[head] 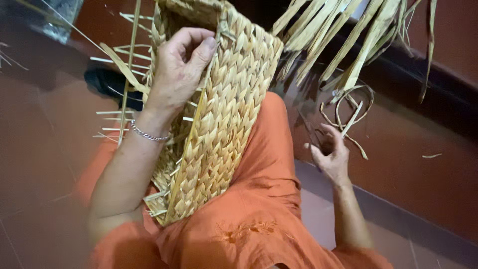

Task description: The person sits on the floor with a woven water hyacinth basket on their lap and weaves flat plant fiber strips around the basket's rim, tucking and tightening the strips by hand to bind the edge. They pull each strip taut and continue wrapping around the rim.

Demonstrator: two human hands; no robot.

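Head view: left hand [181, 65] clamped on woven basket [224, 114], right hand [329, 154] half-curled over reddish tiled floor [413, 164]

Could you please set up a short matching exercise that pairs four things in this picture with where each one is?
Things:
1. left hand
2. right hand
3. woven basket
4. silver bracelet

Places:
A. around the left wrist
B. resting across the lap on the orange garment
C. gripping the basket's rim
D. down by loose dried strips on the floor

Pairs: 1-C, 2-D, 3-B, 4-A
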